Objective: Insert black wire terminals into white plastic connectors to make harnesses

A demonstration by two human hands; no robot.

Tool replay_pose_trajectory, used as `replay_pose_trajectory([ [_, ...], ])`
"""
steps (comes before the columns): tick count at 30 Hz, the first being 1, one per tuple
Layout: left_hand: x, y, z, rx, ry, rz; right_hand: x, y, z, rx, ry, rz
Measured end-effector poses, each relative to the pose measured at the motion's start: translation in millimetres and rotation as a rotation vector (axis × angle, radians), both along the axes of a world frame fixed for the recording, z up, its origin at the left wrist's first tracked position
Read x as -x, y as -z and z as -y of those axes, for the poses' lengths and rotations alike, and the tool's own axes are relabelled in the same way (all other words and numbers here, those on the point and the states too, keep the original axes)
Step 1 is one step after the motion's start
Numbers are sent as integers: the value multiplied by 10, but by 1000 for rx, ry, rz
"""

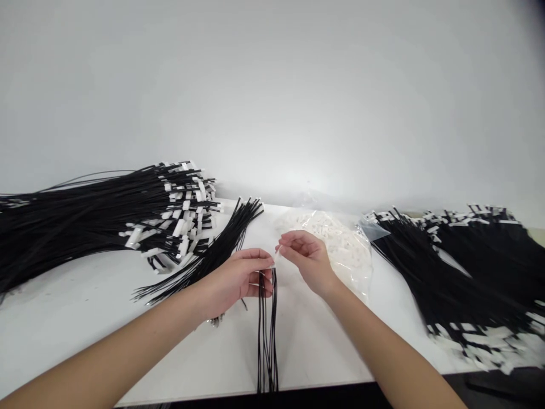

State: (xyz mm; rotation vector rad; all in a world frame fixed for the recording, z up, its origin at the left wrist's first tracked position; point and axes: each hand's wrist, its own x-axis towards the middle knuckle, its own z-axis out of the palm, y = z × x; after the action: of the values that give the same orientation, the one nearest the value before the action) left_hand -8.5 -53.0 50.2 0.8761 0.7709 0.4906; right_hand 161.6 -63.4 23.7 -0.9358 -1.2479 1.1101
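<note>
Centrally, left hand (pixel 238 278) gripped hanging black wires (pixel 267 329); right hand (pixel 306 258) pinched a white connector (pixel 277 255) at their tips. Beyond it, a clear bag (pixel 344 250) held white connectors.

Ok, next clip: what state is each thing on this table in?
left hand, closed on the thin wire bundle
right hand, pinching the white connector
thin wire bundle, hanging over the table edge
left wire pile, lying flat, connectors fitted
middle wires, lying fanned, far ends bare
plastic bag, slumped, holding white parts
right wire pile, lying flat, connectors fitted
</note>
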Motion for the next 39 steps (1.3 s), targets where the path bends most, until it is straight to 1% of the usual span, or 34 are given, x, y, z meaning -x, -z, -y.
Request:
replay_pose_trajectory([
  [2,-4,15,0,-2,-1,-18,2,-1,11,5,-44,-6],
  [5,-13,50,-2,0,-1,-21,21,16,30,-27,-103,-1],
  [11,-13,91,-11,29,33,12,76,10,77,-113,-130,55],
  [15,-9,85,-17,57,23,49,66,-18,100,-143,-125,138],
  [21,-3,43,-5,44,55,69,29,-37,94,-38,-166,74],
  [25,-10,52,3,-2,42,45,19,-33,93,-61,-196,91],
  [31,-21,112,-10,-12,-36,-35,42,-16,92,-76,-210,132],
  [35,-22,107,-11,-40,-48,-66,71,-24,102,-63,-169,110],
  [39,-19,101,-13,-69,-56,-72,63,-47,98,59,-101,31],
])
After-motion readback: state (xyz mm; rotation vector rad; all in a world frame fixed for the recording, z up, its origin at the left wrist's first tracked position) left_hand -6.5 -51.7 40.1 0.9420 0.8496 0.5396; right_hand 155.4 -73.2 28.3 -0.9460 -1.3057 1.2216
